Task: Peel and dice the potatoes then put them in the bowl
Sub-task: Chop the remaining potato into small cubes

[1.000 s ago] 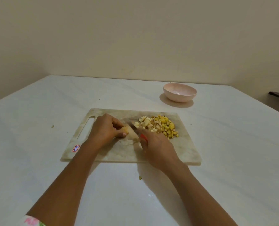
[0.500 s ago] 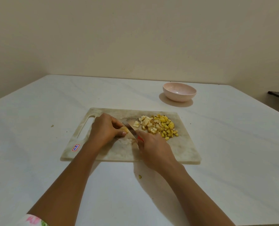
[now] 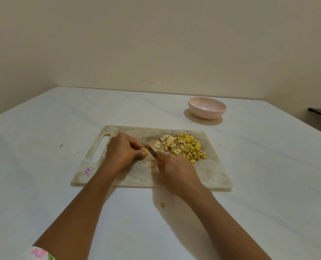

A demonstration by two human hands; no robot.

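Left grip (image 3: 123,151) clenched round potato (image 3: 144,150) on board (image 3: 212,171). Right grip (image 3: 176,171) grasping knife (image 3: 152,152), blade seemingly touching potato. Dice (image 3: 187,149) heaped right of blade. Bowl (image 3: 207,109) beyond, apart.

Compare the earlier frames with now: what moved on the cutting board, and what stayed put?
The right hand has drawn the knife slightly left, closer to the potato piece that the left hand grips. Nothing was picked up or released. The diced pile, cutting board and bowl stayed as they were.
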